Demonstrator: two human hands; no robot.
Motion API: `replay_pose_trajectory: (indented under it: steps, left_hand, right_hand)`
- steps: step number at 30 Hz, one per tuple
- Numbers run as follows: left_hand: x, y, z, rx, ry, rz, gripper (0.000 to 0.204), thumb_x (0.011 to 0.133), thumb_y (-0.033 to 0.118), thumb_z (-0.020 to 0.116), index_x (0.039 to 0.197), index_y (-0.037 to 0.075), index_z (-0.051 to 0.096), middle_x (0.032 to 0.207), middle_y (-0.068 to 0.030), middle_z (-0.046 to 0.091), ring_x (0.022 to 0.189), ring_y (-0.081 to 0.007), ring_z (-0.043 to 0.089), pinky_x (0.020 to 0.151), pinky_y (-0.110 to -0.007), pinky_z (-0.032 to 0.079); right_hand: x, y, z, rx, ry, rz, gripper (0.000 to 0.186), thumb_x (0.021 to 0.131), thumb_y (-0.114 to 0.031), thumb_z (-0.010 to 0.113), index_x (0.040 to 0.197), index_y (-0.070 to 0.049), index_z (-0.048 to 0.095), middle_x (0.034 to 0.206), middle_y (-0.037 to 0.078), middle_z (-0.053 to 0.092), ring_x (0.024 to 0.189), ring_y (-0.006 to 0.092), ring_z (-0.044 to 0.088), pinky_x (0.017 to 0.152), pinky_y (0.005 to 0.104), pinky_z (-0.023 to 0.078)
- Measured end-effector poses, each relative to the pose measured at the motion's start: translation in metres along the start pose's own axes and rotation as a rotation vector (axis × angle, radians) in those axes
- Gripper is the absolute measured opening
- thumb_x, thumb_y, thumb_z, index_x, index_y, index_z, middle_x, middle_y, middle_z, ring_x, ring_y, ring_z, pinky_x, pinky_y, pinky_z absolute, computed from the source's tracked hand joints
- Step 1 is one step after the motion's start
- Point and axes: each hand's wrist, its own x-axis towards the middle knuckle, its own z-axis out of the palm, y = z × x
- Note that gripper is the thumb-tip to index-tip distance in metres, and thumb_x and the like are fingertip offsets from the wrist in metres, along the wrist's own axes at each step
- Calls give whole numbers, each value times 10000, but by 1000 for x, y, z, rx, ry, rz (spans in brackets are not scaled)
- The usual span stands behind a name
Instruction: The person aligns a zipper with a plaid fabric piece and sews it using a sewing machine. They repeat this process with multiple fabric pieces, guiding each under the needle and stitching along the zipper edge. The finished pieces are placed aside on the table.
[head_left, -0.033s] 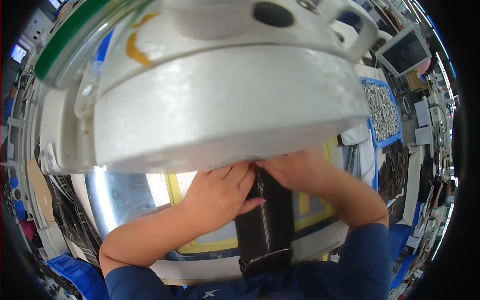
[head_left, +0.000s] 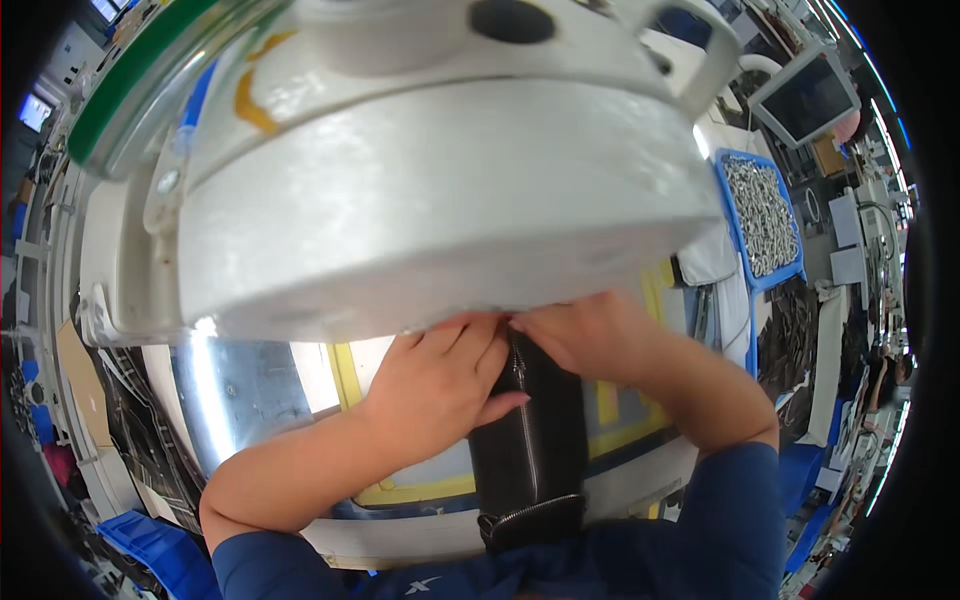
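Note:
A black fabric piece with a zipper [head_left: 530, 450] runs from my body up to the underside of a big white sewing machine head [head_left: 440, 200]. My left hand [head_left: 440, 385] rests along the piece's left edge, its thumb stretched across the fabric toward the zipper and apart from the fingers. Opposite it, my right hand [head_left: 590, 335] pinches the right edge close to the zipper, beneath the machine. The machine head covers the far fingertips of both hands and the upper end of the fabric. No needle shows.
Yellow tape [head_left: 430, 490] marks the work surface. A shiny metal plate [head_left: 240, 400] lies at left. On the right stand a blue tray of small metal parts [head_left: 762, 215] and a screen [head_left: 808, 98]. A blue bin [head_left: 160, 550] sits at lower left.
The machine head sits slightly further left and up in the picture. Both hands and the black zippered fabric keep nearly the same places.

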Motion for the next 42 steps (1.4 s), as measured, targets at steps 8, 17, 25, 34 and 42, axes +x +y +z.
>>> replay_pose_trajectory:
  steps: [8,17,25,34,42]
  left_hand:
    - [3,1,-5,143,-13,36,745,863,587,762,1301,-12,698,1422,-144,666,1144,-300,624,954,-446,497]
    - [5,1,-13,122,-60,19,746,861,613,759,1256,-17,704,1412,-158,672,1142,-294,632,936,-418,487]
    - [-1,-10,-21,76,-97,-82,784,795,644,804,1193,-23,700,1322,-169,705,1072,-290,687,897,-396,503]
    - [-1,-9,-22,53,-66,-83,742,781,638,815,1137,-1,692,1187,-156,716,979,-276,706,875,-389,514]
    - [-1,-8,-26,17,-120,-132,708,782,626,821,1083,-4,703,1052,-117,697,939,-275,704,905,-405,536]
  right_hand:
    - [-6,6,-19,44,-235,17,276,915,-170,706,1152,-44,772,1305,58,755,1020,218,765,771,358,624]
    - [6,-5,-28,-52,-358,32,324,936,-137,618,1205,-50,775,1334,47,753,1036,206,773,762,364,626]
    - [38,-23,-20,-43,-344,97,232,898,-128,638,1069,-40,768,1060,61,757,895,274,745,706,407,596]
    - [47,-30,-23,-33,-279,135,176,864,-115,664,985,-44,772,945,78,743,878,293,730,728,438,575]
    - [40,-29,-5,-140,-292,103,178,857,-143,668,969,-56,774,921,94,746,883,295,730,764,439,562]
